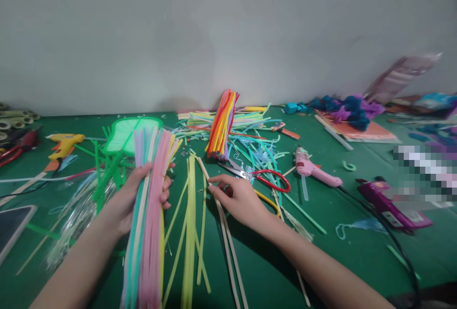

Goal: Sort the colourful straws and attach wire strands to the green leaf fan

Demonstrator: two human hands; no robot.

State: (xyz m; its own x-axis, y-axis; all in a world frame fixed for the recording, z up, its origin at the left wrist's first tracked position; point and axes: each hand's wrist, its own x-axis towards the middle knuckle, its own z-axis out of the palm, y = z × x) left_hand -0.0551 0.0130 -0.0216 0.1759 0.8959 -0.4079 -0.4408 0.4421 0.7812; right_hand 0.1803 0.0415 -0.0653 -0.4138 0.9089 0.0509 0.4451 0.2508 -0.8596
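Note:
My left hand (pixel 125 200) is wrapped round a thick upright bundle of pastel pipe cleaners (pixel 152 242) in lilac, teal, cream, pink and yellow. My right hand (pixel 240 200) pinches the upper part of some cream pipe cleaners (pixel 225 237) lying on the table, thumb and forefinger together. Between the two hands lie loose yellow pipe cleaners (pixel 190 237). Scissors (pixel 272 179) with red handles rest just beyond my right hand, blades pointing left. Farther back sits a bundle of red, orange, yellow and purple pipe cleaners (pixel 223 128).
On the green table (pixel 357 261) a yellow glue gun (pixel 66 144) lies left and a pink glue gun (pixel 316 168) right, with a trailing cord. A purple device (pixel 394 204) is farther right. A green-framed piece (pixel 130 135) stands behind my left hand. A grey wall (pixel 228 37) closes the back.

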